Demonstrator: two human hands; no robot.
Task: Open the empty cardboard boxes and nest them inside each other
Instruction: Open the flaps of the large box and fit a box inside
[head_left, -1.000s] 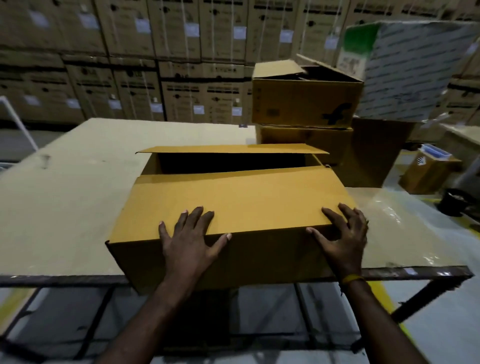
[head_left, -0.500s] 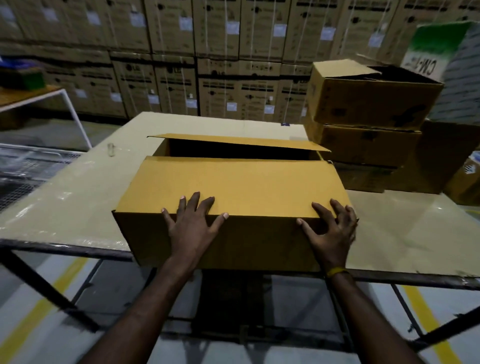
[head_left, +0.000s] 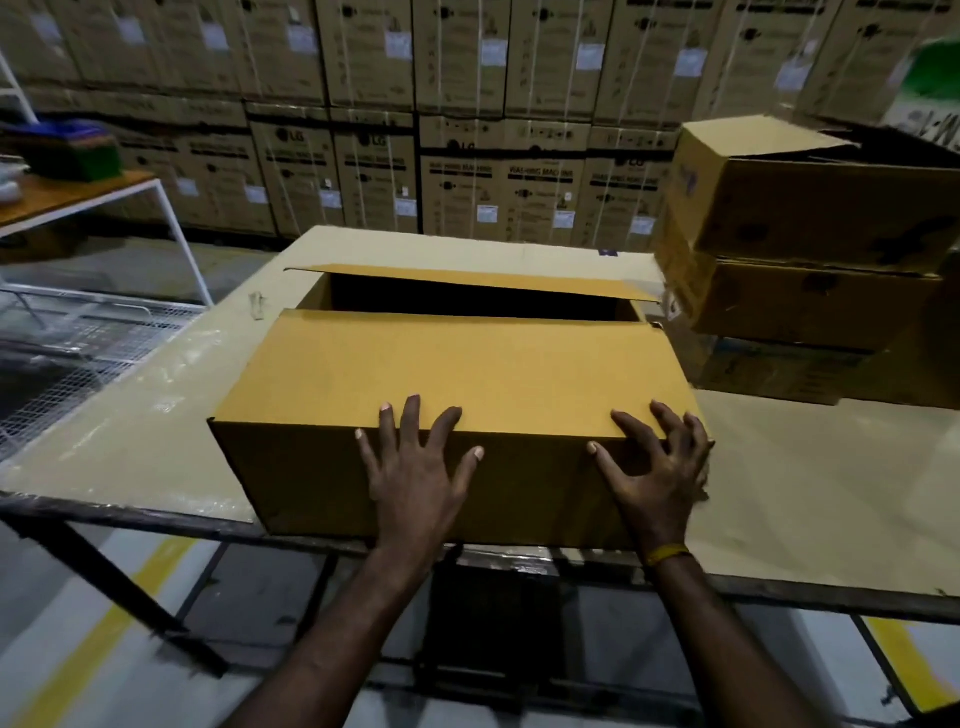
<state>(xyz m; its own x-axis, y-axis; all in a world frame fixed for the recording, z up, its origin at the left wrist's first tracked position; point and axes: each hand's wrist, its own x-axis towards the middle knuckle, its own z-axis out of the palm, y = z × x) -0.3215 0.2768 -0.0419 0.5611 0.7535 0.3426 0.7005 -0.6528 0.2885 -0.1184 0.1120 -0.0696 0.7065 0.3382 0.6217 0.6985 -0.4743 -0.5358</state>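
At the near edge of the table (head_left: 130, 415) sits the big yellow box (head_left: 457, 374), its front wall flush with the table's metal rim and overhanging it a little. I have both hands on its near top edge. My left hand (head_left: 415, 478) lies flat with spread, straight fingers, palm on the front wall and fingertips over the closed near flap (head_left: 457, 364); it presses and grips nothing. My right hand (head_left: 657, 467) sits at the near right corner, fingers bent like claws over the edge, but I cannot tell whether they truly hook the flap or only rest there.

I judge the box light, being empty, and stiff along its creases but soft across the broad flap, which would bow under weight. Its plain cardboard skin looks dry, not slippery. The far flap (head_left: 467, 280) is already lifted, showing a dark hollow. The place to take hold, I think, is the free far edge of the near flap, or the corners where the board is strongest; pulling at mid-span may crease it.

Two smaller brown boxes (head_left: 810, 223) stand stacked at the right, well apart from my hands, the upper one open.

Behind, the wall of cartons (head_left: 457, 156) carries the LG logo and "WASHING MACHINE"; the white labels are too blurred to read. The yellow box shows no print.
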